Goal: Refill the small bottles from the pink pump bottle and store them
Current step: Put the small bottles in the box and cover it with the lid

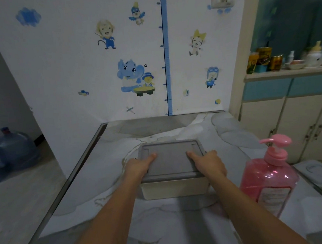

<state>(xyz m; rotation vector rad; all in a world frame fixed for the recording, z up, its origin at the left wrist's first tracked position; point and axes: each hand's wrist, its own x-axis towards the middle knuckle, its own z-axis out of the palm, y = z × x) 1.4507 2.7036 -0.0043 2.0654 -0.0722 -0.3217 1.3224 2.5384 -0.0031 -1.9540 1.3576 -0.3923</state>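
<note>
Holding the grey box (175, 187) at both ends of its lid (170, 159), the left hand (138, 167) and right hand (208, 163) clamp it mid-tabletop (106, 163). It looks stiff, probably light plastic. Pink pump bottle (269, 179) stands just right, likely heavy and slippery.

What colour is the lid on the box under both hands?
Grey lid, on a paler cream box; seen in the head view.

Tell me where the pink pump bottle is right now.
In the head view, the pink pump bottle stands upright on the table at the right, just right of the lidded grey box and beside the right hand.
</note>
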